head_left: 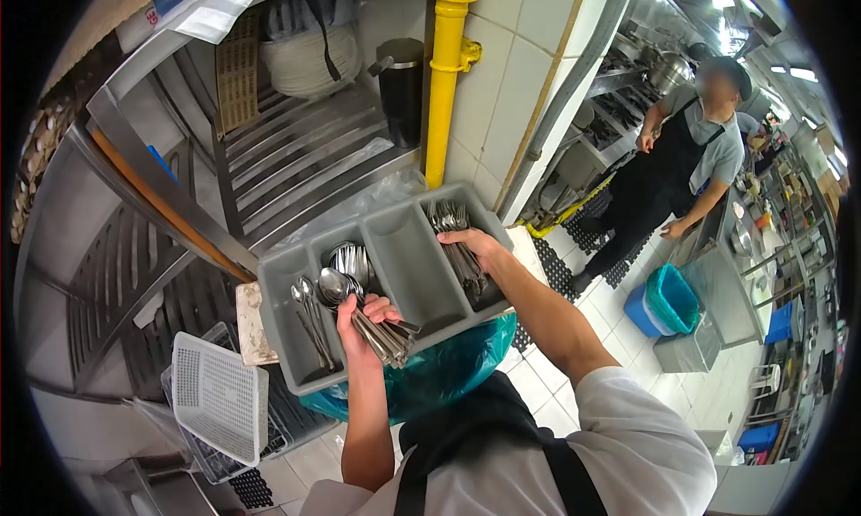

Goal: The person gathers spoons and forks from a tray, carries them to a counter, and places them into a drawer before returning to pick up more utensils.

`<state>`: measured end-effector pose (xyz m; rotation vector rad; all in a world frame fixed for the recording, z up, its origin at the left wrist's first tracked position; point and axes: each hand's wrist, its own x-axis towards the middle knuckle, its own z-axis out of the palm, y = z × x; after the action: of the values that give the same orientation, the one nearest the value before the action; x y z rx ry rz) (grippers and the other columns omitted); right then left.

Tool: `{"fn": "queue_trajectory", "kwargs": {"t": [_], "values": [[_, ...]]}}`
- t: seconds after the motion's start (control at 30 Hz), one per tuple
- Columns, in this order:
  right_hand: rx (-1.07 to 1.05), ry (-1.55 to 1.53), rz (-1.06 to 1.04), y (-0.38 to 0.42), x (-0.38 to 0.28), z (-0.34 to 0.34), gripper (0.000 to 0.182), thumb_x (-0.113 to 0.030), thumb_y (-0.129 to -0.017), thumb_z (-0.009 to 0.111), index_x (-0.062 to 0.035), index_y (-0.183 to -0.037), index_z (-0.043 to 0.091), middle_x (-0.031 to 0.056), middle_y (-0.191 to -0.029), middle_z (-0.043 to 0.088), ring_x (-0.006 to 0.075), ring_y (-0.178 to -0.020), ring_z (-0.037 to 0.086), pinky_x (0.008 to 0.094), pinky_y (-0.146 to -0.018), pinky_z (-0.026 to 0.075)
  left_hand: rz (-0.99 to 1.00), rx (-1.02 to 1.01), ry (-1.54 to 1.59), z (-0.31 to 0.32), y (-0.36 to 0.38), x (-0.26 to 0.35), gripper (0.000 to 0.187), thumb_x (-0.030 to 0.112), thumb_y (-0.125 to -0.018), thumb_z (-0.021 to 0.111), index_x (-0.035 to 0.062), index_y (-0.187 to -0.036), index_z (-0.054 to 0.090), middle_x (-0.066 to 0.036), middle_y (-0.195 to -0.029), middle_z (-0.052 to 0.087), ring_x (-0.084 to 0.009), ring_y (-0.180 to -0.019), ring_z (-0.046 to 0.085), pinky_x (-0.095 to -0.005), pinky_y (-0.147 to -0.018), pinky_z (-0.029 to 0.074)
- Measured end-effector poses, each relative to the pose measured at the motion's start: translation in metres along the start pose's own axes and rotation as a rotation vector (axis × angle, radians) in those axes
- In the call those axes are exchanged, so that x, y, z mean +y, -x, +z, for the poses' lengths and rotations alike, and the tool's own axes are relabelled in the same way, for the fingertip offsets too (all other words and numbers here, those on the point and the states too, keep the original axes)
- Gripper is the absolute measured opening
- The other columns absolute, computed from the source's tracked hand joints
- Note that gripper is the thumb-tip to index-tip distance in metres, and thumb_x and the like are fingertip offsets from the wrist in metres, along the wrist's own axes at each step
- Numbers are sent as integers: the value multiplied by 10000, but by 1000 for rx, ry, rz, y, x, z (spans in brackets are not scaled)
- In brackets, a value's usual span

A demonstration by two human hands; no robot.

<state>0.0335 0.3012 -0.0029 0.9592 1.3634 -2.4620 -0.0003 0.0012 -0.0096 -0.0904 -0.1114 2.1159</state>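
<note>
A grey cutlery tray [408, 265] with several compartments lies in front of me. My left hand [366, 323] is closed round a bunch of spoons [381, 335], handles toward me, over the second compartment, where more spoons [352, 260] lie. A few small spoons [312, 323] rest in the leftmost compartment. The third compartment is bare. In the rightmost one my right hand [471, 245] touches a pile of forks [459, 266]; its fingers are bent over them, and whether it grips any is hard to tell.
A teal-lined bin [430, 368] stands beneath the tray. White basket [220, 397] at lower left; slatted metal rack [305, 161] and yellow pipe [444, 85] behind. A co-worker in an apron [686, 157] stands at the right, near a blue bin [662, 302].
</note>
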Motion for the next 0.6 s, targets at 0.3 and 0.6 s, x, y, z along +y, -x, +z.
{"fn": "queue_trajectory", "kwargs": {"t": [0.3, 0.6], "values": [[45, 58, -144, -8, 8, -3, 283, -51, -717, 734, 45, -980, 693, 170, -863, 711, 286, -697, 700, 435, -636, 606, 5, 16, 7, 1, 0, 0, 254, 290, -925, 645, 46, -857, 622, 12, -752, 537, -140, -714, 545, -340, -848, 488], [82, 107, -101, -4, 10, -5, 265, -61, -702, 726, 79, -924, 688, 184, -815, 697, 280, -638, 681, 428, -596, 591, -8, 9, 6, 3, 1, 0, 246, 287, -922, 645, 58, -845, 599, 22, -753, 536, -137, -714, 540, -345, -849, 481]]}}
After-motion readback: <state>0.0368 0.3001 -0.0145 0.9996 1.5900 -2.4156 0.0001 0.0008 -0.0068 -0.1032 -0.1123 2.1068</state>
